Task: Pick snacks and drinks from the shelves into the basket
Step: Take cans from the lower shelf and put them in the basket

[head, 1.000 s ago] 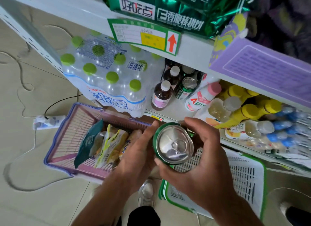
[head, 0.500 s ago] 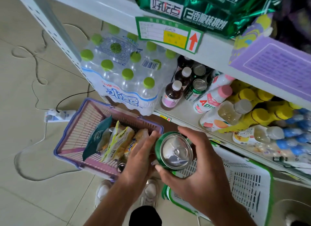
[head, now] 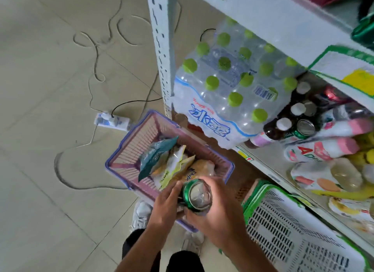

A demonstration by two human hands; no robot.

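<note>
Gripping a green can (head: pixel 197 195), the right hand (head: pixel 220 217) wraps it from the right. Left hand (head: pixel 166 208) fingers press its left side, over the basket (head: pixel 129 146) of snack packets (head: pixel 162 160).

The water-bottle pack (head: pixel 228 93) wrap reads 冰露; a pink-capped bottle (head: pixel 319 150) shows "AD".

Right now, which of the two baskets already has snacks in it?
The purple basket on the floor, left of the shelf: snack packets lie in it. The white basket with the green rim, to its right, shows no goods.
</note>
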